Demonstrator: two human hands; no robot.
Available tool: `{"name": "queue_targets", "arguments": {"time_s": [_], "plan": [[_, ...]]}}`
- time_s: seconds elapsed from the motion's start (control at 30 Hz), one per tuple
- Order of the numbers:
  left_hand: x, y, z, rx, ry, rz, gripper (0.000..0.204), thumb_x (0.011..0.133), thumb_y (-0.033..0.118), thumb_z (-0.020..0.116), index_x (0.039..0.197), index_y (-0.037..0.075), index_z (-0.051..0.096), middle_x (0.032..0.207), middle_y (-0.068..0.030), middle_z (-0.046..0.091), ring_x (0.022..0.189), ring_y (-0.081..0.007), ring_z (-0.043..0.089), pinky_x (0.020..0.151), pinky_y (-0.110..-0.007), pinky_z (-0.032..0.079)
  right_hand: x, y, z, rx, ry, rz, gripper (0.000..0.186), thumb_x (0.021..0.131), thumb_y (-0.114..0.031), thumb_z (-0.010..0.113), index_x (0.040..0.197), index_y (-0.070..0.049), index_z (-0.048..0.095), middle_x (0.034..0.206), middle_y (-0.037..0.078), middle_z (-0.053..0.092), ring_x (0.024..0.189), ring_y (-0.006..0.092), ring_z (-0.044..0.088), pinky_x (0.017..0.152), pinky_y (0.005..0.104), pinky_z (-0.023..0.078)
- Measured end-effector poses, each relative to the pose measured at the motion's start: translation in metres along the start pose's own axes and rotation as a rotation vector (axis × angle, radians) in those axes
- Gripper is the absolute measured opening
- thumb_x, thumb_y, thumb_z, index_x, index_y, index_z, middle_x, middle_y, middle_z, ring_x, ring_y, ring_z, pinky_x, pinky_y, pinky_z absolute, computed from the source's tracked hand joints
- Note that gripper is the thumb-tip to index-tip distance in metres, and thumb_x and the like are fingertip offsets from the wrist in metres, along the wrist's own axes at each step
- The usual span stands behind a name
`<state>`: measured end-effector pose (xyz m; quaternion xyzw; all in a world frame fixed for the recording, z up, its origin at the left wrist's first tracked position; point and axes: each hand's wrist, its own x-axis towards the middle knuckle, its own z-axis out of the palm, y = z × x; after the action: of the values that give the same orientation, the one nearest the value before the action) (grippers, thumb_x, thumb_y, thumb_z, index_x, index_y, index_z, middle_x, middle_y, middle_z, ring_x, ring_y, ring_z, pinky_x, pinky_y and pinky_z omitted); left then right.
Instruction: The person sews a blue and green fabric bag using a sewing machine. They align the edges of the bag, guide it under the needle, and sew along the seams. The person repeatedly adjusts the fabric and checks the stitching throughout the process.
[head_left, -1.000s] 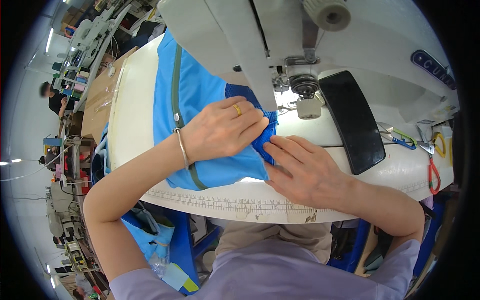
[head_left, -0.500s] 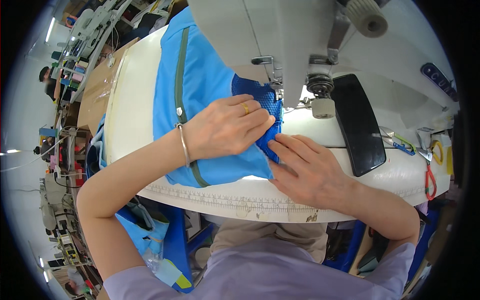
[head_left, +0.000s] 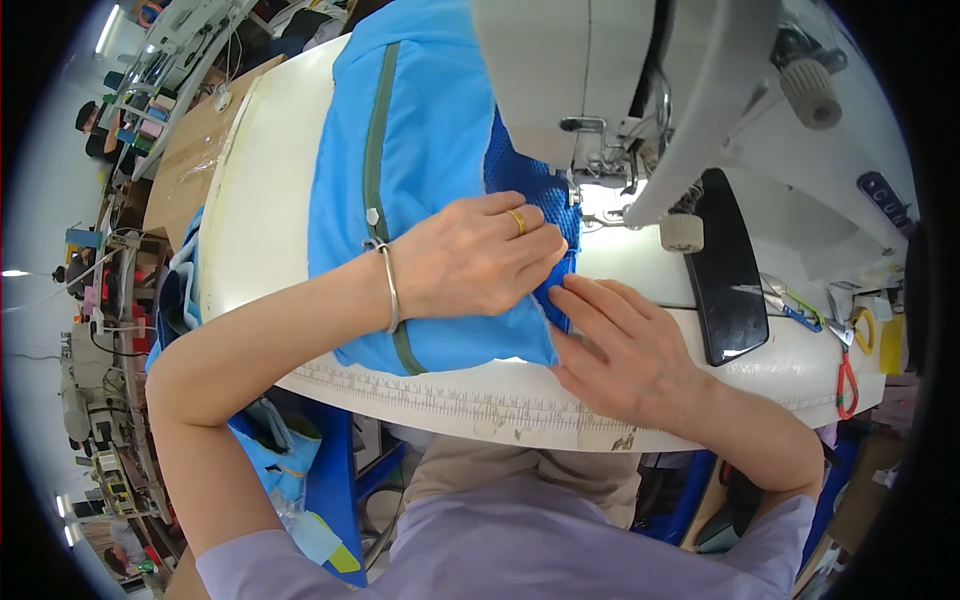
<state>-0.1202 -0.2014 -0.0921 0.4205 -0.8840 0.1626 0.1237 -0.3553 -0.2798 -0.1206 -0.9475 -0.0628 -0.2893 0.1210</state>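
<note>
A light blue fabric piece with a green zipper lies on the sewing machine table. Along its right side runs a dark blue mesh panel, whose edge reaches the presser foot of the white sewing machine. My left hand, with a ring and bangle, presses on the fabric, fingers curled and pinching the mesh edge just in front of the foot. Close beside it, my right hand holds the near corner of that edge between thumb and fingers. The fingertips partly cover the seam.
A black phone-like slab lies right of the needle area. Beyond it are red-handled scissors, yellow-handled scissors and small snips. A printed ruler follows the table's front edge. More blue fabric hangs below left.
The view has shifted a little, so the machine sits farther right in the picture. Both hands keep nearly the same hold on the fabric edge.
</note>
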Motion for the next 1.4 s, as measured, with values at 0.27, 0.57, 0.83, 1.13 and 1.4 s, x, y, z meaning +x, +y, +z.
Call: {"name": "queue_targets", "arguments": {"time_s": [0.27, 0.57, 0.83, 1.13, 1.4], "plan": [[0.003, -0.008, 0.004, -0.019, 0.002, -0.060, 0.035, 0.076, 0.010, 0.070, 0.111, 0.005, 0.074, 0.104, -0.0061, 0.070, 0.092, -0.0225, 0.069, 0.078, -0.035, 0.058, 0.006, 0.003, -0.003, 0.008, -0.028, 0.076, 0.034, 0.073, -0.015, 0.080, 0.100, 0.002, 0.070, 0.118, 0.022, 0.067, 0.115, 0.0347, 0.066, 0.096, 0.0459, 0.055], [0.004, -0.020, 0.018, -0.162, 0.146, -0.150, 0.026, 0.072, 0.004, 0.071, 0.097, 0.007, 0.074, 0.094, -0.0073, 0.069, 0.091, -0.0270, 0.071, 0.078, -0.039, 0.060, 0.010, 0.013, -0.005, 0.052, -0.004, 0.176, 0.035, 0.075, -0.013, 0.081, 0.105, 0.003, 0.071, 0.121, 0.019, 0.068, 0.116, 0.0347, 0.066, 0.099, 0.0454, 0.054], [0.001, -0.019, 0.026, -0.163, 0.200, -0.194, 0.022, 0.070, 0.001, 0.073, 0.090, 0.010, 0.077, 0.095, -0.0065, 0.070, 0.087, -0.0273, 0.071, 0.072, -0.038, 0.059, 0.009, 0.012, -0.003, 0.037, 0.016, 0.210, 0.036, 0.076, -0.011, 0.081, 0.107, 0.003, 0.071, 0.121, 0.019, 0.068, 0.116, 0.0343, 0.066, 0.099, 0.0440, 0.054], [0.003, -0.025, 0.027, -0.108, 0.204, -0.232, 0.020, 0.072, 0.004, 0.073, 0.089, 0.013, 0.078, 0.099, -0.0059, 0.073, 0.087, -0.0253, 0.072, 0.072, -0.037, 0.059, 0.009, 0.012, -0.001, 0.052, 0.060, 0.276, 0.037, 0.080, -0.010, 0.079, 0.114, 0.002, 0.069, 0.122, 0.015, 0.069, 0.118, 0.0317, 0.066, 0.101, 0.0430, 0.053], [0.004, -0.027, 0.029, -0.111, 0.215, -0.230, 0.017, 0.072, 0.005, 0.073, 0.086, 0.013, 0.078, 0.100, -0.0054, 0.073, 0.086, -0.0245, 0.072, 0.074, -0.036, 0.059, 0.006, 0.014, 0.003, 0.055, 0.088, 0.270, 0.035, 0.083, -0.010, 0.077, 0.114, 0.002, 0.068, 0.123, 0.015, 0.068, 0.119, 0.0320, 0.065, 0.102, 0.0425, 0.053]]}}
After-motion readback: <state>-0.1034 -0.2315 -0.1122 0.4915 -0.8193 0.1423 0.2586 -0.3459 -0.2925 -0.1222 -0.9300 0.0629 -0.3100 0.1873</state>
